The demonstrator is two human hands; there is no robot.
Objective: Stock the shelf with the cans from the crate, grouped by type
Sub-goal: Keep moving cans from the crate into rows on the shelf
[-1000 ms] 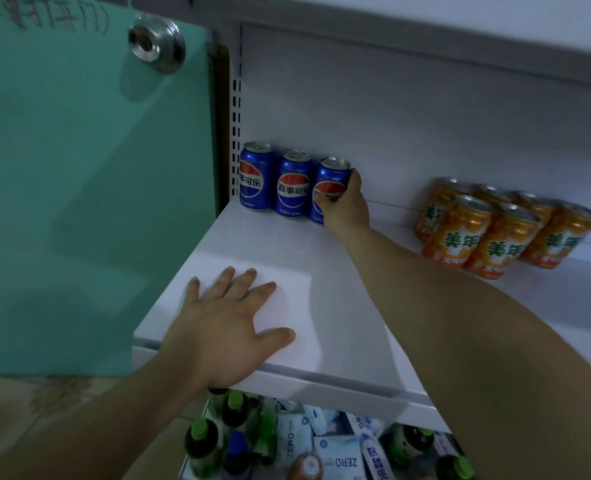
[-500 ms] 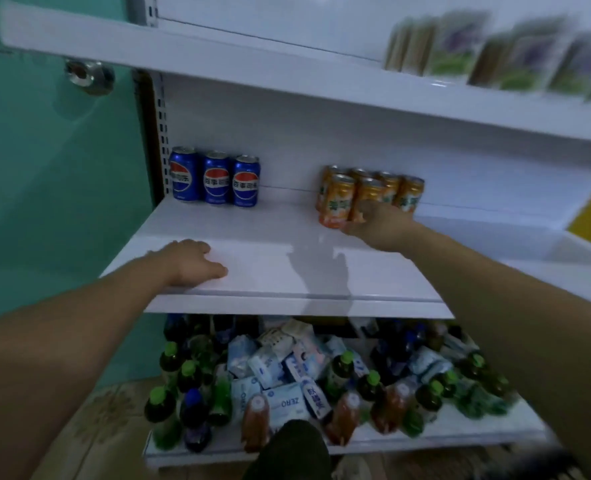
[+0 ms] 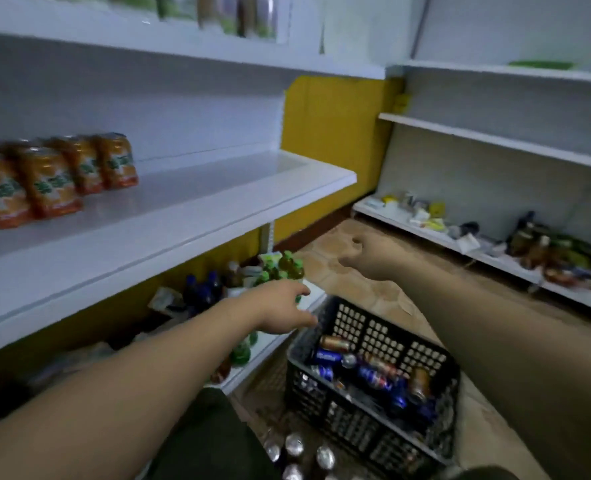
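a small shop corner with white shelving and a tan tiled floor, where a black slotted crate (image 3: 373, 327) sits on the floor. up and to the left of the crate runs the white shelf (image 3: 190, 209) being stocked. a cluster of orange cans (image 3: 48, 181) stands together on it, blurred, and the stretch of shelf nearer the crate is bare. inside the crate lie loose cans (image 3: 373, 372), blue ones and orange or copper ones mixed and on their sides. the job looks partly done, with several cans left to sort. left of the crate, on the low shelf, stand green-capped bottles (image 3: 280, 268).

the left hand (image 3: 280, 310) reaches above the crate's far left corner, fingers extended and holding nothing. the right hand (image 3: 366, 254) hangs beyond the crate's far rim over the floor, loosely curled, with nothing seen in it. the hands are apart.

half a second ago the right hand was at the orange cans and the left hand rested on the shelf's front. three blue cans were also in view then. now the view has swung toward the crate, both hands are off the shelf, and the blue cans are out of sight.
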